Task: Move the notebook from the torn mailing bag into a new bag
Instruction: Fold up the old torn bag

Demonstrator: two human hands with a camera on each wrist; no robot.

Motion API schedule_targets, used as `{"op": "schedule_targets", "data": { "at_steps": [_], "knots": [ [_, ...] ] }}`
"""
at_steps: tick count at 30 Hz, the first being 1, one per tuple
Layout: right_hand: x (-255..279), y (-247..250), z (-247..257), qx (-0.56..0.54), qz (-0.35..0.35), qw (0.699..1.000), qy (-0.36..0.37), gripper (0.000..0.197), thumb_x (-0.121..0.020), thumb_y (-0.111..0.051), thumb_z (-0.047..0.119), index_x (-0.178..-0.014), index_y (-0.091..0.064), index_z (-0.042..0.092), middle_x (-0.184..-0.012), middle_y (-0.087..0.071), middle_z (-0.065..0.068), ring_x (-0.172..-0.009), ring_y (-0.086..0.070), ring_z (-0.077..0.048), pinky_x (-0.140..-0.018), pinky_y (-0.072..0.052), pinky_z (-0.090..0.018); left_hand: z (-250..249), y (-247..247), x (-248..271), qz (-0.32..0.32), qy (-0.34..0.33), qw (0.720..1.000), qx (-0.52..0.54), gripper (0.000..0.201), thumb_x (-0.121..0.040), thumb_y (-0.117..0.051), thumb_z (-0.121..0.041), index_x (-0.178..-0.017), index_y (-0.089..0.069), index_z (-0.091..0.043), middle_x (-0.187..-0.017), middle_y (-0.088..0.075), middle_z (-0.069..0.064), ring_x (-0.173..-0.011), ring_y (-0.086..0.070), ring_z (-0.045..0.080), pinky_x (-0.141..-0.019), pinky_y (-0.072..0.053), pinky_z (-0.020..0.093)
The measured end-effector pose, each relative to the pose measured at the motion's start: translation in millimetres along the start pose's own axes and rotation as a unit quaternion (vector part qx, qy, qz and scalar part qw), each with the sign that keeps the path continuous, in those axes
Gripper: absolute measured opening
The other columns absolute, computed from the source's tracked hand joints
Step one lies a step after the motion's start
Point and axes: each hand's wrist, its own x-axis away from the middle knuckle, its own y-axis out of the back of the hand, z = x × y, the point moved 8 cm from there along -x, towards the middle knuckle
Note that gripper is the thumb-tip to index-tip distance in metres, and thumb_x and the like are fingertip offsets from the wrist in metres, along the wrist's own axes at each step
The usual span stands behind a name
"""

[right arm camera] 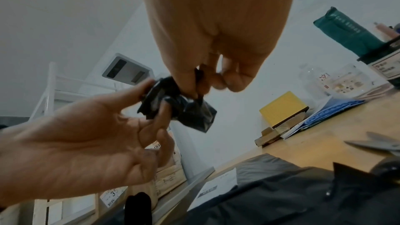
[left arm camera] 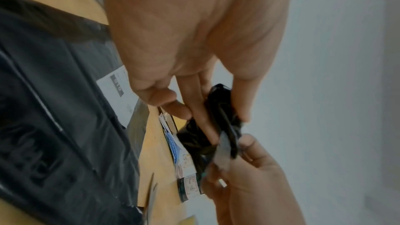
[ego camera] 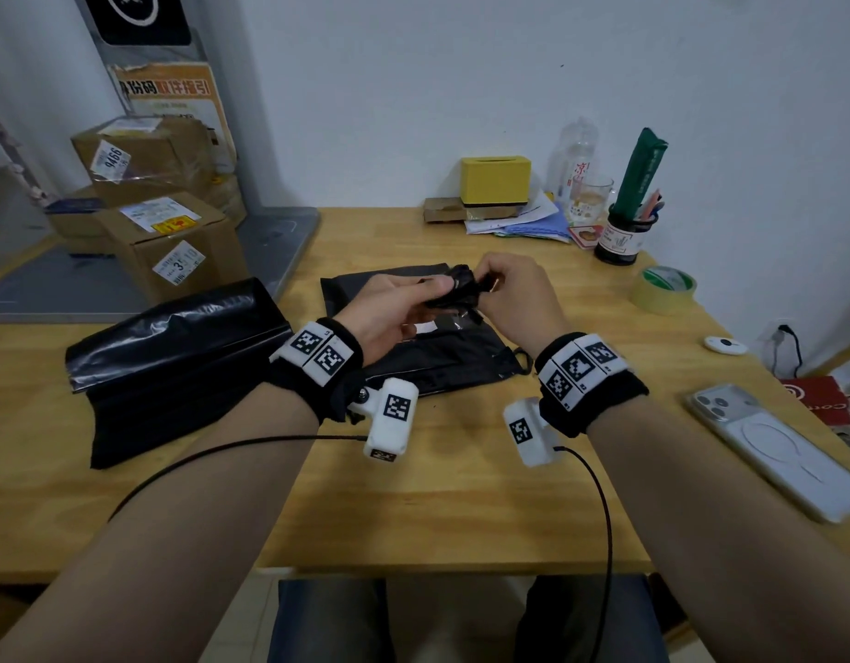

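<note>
Both hands are raised over the middle of the table and share a small crumpled wad of black plastic (ego camera: 454, 289). My left hand (ego camera: 432, 287) pinches the wad (left arm camera: 223, 109) between thumb and fingers. My right hand (ego camera: 490, 284) pinches its other end (right arm camera: 188, 110) with curled fingertips. Under the hands a matte black mailing bag (ego camera: 437, 366) with a white label lies flat. A second, glossy black bag (ego camera: 174, 346) lies folded at the table's left. No notebook shows in any view.
A tape roll (ego camera: 664, 289), a white phone (ego camera: 772, 447) and a small white device (ego camera: 724, 344) lie at the right. A yellow box (ego camera: 496, 179), papers, a glass and a pen pot (ego camera: 624, 232) stand along the back. Cardboard parcels (ego camera: 164, 232) sit on the floor at the left.
</note>
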Motion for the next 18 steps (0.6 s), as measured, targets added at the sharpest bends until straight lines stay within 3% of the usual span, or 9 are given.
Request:
{"op": "schedule_targets", "data": {
  "at_steps": [3,4,6,8,10,12,16,18],
  "knots": [
    [1.2,-8.9,-0.2,0.038,0.056,0.997,-0.025,0.021,-0.085,-0.068,0.017,-0.092,-0.076,0.036,-0.094,-0.065,0.013,-0.082,-0.058,-0.010,-0.078,-0.051,-0.035,1.3,17.9,-7.9,-0.068,-0.010,0.996,-0.058,0.021,-0.082,-0.080,-0.019,-0.102,-0.076,-0.017,-0.092,-0.075,0.004,-0.071,-0.058,0.011,-0.059,-0.040,0.021],
    [1.9,-6.9,1.0,0.048,0.053,0.997,-0.032,0.024,-0.088,-0.065,0.020,-0.104,-0.077,0.033,-0.097,-0.061,0.017,-0.093,-0.058,-0.010,-0.084,-0.050,-0.035,2.2,23.6,-10.1,-0.088,-0.010,0.993,-0.082,0.020,-0.079,-0.082,-0.019,-0.098,-0.077,-0.021,-0.095,-0.076,0.003,-0.076,-0.059,0.014,-0.064,-0.042,0.024],
    [2.7,2.1,4.6,0.007,0.020,0.999,-0.043,0.027,-0.091,-0.063,0.022,-0.114,-0.076,0.027,-0.099,-0.058,0.023,-0.103,-0.057,-0.007,-0.084,-0.044,-0.024,3.1,31.3,-11.4,-0.119,-0.016,0.985,-0.122,0.016,-0.077,-0.082,-0.017,-0.091,-0.077,-0.022,-0.094,-0.076,0.000,-0.078,-0.063,0.013,-0.066,-0.047,0.021],
    [4.0,0.8,10.8,-0.049,0.043,0.997,-0.036,0.029,-0.090,-0.070,0.026,-0.119,-0.076,0.025,-0.105,-0.067,0.019,-0.098,-0.061,-0.001,-0.078,-0.042,-0.015,-1.2,32.1,-8.0,-0.140,-0.046,0.978,-0.147,0.009,-0.078,-0.079,-0.014,-0.086,-0.076,-0.020,-0.085,-0.075,-0.003,-0.072,-0.065,0.008,-0.063,-0.049,0.017],
    [7.5,-10.8,13.7,-0.034,0.103,0.994,-0.026,0.037,-0.087,-0.078,0.031,-0.123,-0.075,0.024,-0.101,-0.073,0.014,-0.093,-0.063,0.002,-0.082,-0.045,-0.016,-6.8,27.6,-6.2,-0.126,-0.079,0.974,-0.174,0.009,-0.077,-0.079,-0.015,-0.084,-0.077,-0.021,-0.083,-0.076,-0.002,-0.076,-0.070,0.008,-0.071,-0.054,0.021],
    [8.3,-15.4,9.3,-0.010,0.113,0.993,-0.025,0.043,-0.085,-0.081,0.029,-0.126,-0.073,0.021,-0.092,-0.072,0.013,-0.093,-0.065,-0.003,-0.086,-0.047,-0.018,-8.5,19.1,-3.8,-0.087,-0.086,0.970,-0.211,0.010,-0.078,-0.079,-0.017,-0.086,-0.077,-0.024,-0.087,-0.075,-0.005,-0.074,-0.065,0.000,-0.069,-0.050,0.019],
    [7.4,-17.9,2.9,0.017,0.127,0.992,-0.020,0.049,-0.083,-0.084,0.024,-0.129,-0.071,0.017,-0.082,-0.069,0.011,-0.077,-0.061,0.000,-0.066,-0.041,-0.006,-8.9,13.0,-1.2,-0.038,-0.107,0.961,-0.254,0.010,-0.087,-0.073,-0.016,-0.093,-0.074,-0.024,-0.093,-0.073,-0.005,-0.064,-0.059,-0.010,-0.071,-0.045,0.019],
    [5.4,-18.4,-0.2,0.036,0.130,0.991,-0.025,0.052,-0.082,-0.085,0.025,-0.131,-0.070,0.016,-0.079,-0.065,0.014,-0.072,-0.058,0.002,-0.063,-0.039,-0.010,-8.0,8.2,-0.6,-0.013,-0.116,0.955,-0.273,0.012,-0.090,-0.070,-0.014,-0.094,-0.073,-0.025,-0.097,-0.073,-0.007,-0.078,-0.064,-0.009,-0.084,-0.048,0.021]
  ]
}}
